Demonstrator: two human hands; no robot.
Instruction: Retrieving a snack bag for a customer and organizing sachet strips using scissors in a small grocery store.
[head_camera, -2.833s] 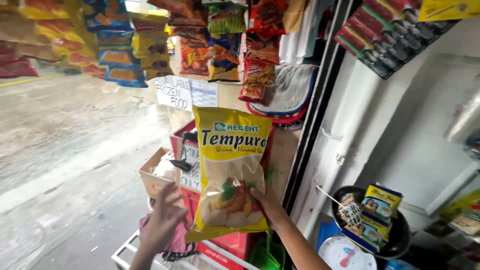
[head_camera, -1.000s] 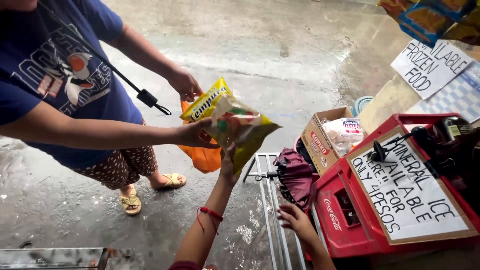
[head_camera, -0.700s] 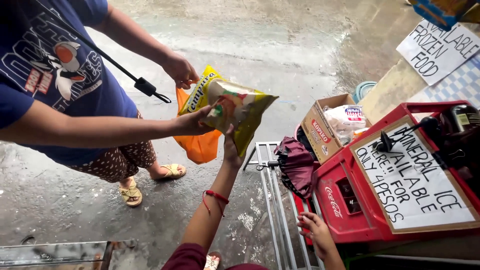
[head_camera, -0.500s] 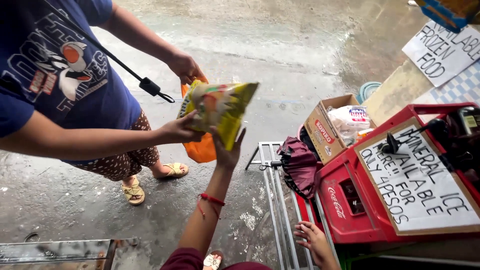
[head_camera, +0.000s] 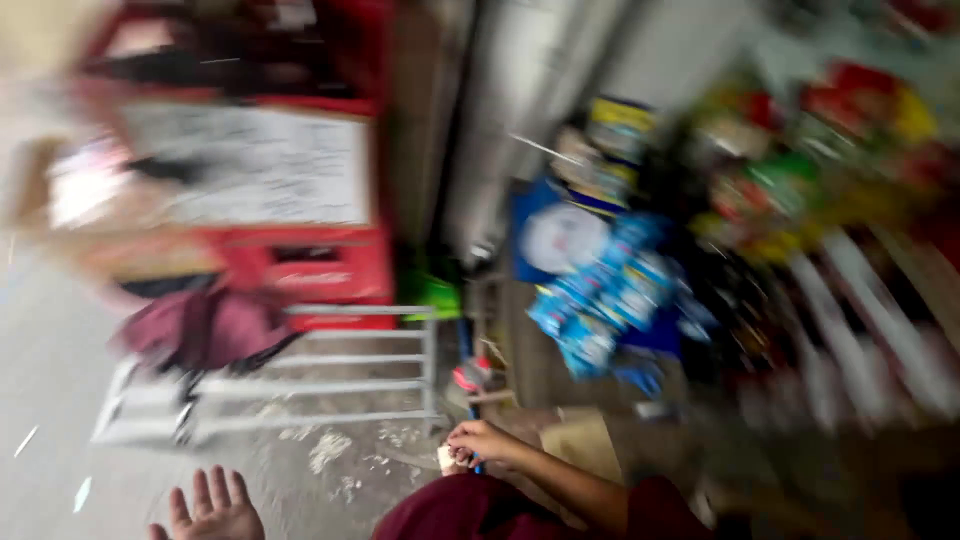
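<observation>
Gone is the chip bag; left hand (head_camera: 212, 508) is open, right hand (head_camera: 478, 443) pinches something small and light near the red cooler (head_camera: 300, 270).

One view only, from a camera worn on the head, tilted steeply down and blurred by motion. It looks over the wearer's maroon lap onto the concrete floor (head_camera: 60, 400). The red cooler (head_camera: 300, 270) sits in the upper left; right of it are blue packets (head_camera: 600, 300), and below it a white metal rack (head_camera: 330, 370).
</observation>
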